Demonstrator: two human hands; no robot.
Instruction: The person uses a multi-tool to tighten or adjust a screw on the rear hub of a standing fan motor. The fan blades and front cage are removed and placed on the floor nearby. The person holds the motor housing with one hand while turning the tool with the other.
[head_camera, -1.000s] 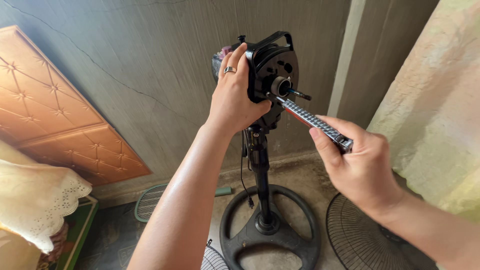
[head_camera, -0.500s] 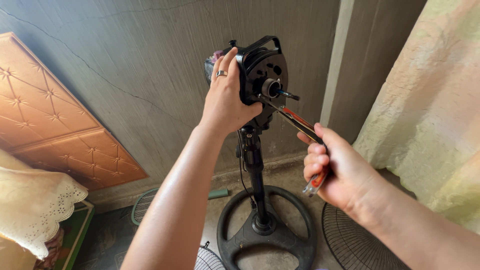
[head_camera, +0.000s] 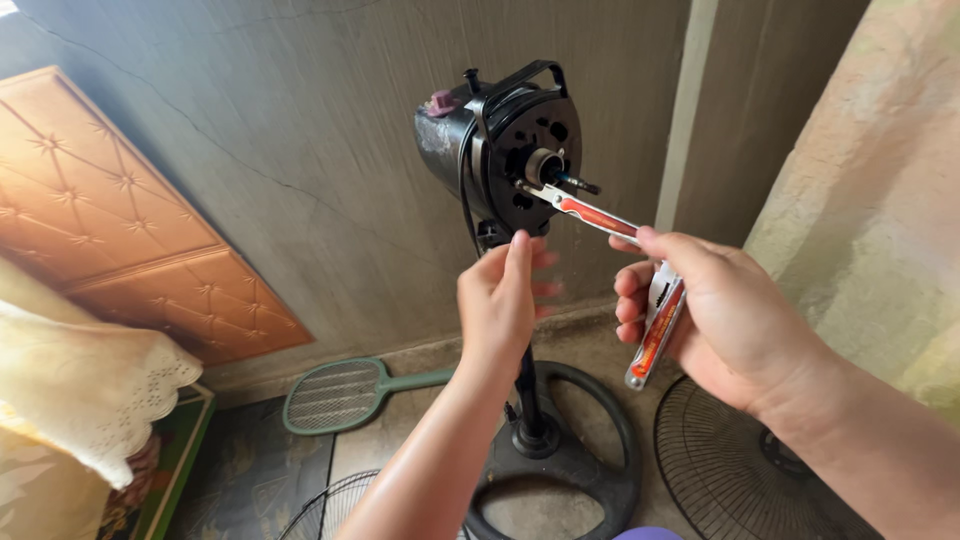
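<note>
A brown padded panel (head_camera: 150, 220) leans on the grey wall at the far left, with a cream lace cloth (head_camera: 80, 390) below it. On the floor next to them lies a green racket-shaped swatter (head_camera: 340, 395). A wire fan grille (head_camera: 330, 505) peeks in at the bottom. In the middle stands a black fan motor (head_camera: 500, 150) on a pole, with its round black base (head_camera: 575, 460) on the floor. The left hand (head_camera: 500, 305) is just under the motor, in front of the pole, with its fingers loose and holding nothing. The right hand (head_camera: 720, 320) grips the red and white handles of the pliers (head_camera: 625, 260) tight. The tip of the pliers touches the shaft at the front of the motor. Another fan grille (head_camera: 740, 470) lies on the floor at the right.
</note>
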